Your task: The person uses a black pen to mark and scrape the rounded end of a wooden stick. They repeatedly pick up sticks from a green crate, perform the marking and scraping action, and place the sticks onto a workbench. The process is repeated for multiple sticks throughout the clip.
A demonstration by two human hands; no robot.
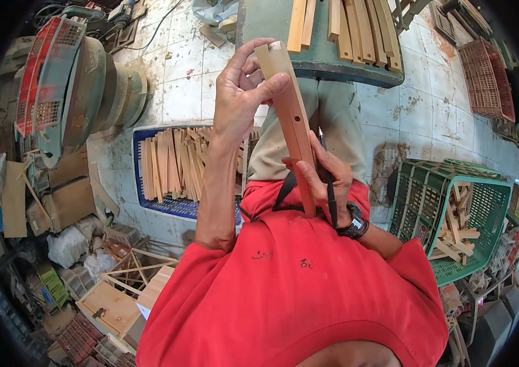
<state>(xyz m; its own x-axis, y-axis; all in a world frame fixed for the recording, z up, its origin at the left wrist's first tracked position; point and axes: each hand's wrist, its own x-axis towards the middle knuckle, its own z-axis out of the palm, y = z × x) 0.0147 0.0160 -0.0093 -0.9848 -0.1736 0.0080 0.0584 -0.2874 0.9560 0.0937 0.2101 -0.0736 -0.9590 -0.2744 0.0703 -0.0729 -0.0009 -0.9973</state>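
A pale wooden bar [290, 104] stands tilted in front of my red shirt, its near end against or close to my belly. A small dark hole shows in its face, and a notch or light patch marks the far end. My left hand [244, 82] grips that far end, thumb across the face and fingers behind it. Lower down, my right hand [330, 174] has its thumb and fingers closed around the bar. Beyond my knees, several similar wooden bars [366, 30] lie on a green worktable [259, 37], some with holes near their ends.
A blue crate [138, 177] full of wooden strips stands at my left. At my right is a green crate [421, 183], tipped on its side, with wood offcuts inside. A green machine [97, 85] with a red guard rises at the far left. A red basket [485, 79] sits far right.
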